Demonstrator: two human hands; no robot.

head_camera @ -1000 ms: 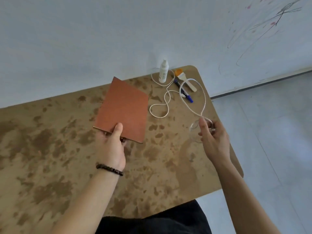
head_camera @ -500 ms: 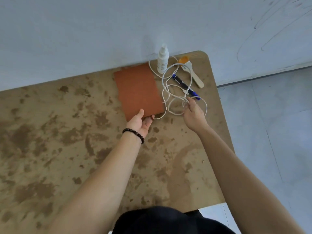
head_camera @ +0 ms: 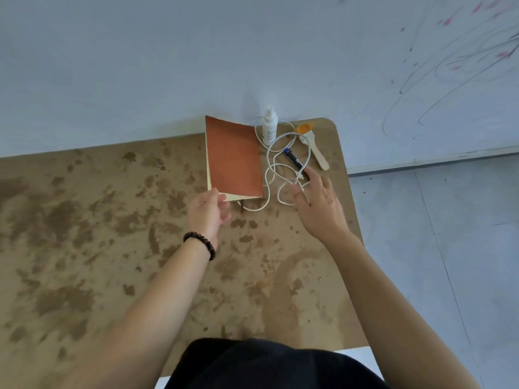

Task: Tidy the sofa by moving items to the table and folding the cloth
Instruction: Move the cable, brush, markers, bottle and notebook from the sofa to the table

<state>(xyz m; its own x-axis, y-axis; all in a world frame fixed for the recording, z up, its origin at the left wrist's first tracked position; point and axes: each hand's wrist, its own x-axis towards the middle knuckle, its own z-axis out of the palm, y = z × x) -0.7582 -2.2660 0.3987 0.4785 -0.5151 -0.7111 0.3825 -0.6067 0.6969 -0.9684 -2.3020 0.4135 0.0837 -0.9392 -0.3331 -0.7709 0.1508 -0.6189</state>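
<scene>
An orange-brown notebook (head_camera: 234, 158) lies on the stained brown table (head_camera: 84, 234) near the wall, its far end leaning up against the wall. My left hand (head_camera: 207, 213) hovers just below its near corner with relaxed fingers, holding nothing. A white cable (head_camera: 276, 164) lies in loose loops right of the notebook. My right hand (head_camera: 317, 203) is spread open over the cable's near loops, fingertips touching or just above them. The sofa and the cloth are out of view.
A white spray bottle (head_camera: 270, 130) stands by the wall. A blue marker (head_camera: 294, 160) and a wooden-handled brush with orange bristles (head_camera: 313, 146) lie under and beside the cable. The table's right edge (head_camera: 352, 209) borders grey floor.
The notebook was carried to the far side and set down by the bottle; my left hand has let go. My right hand laid the cable down and opened.
</scene>
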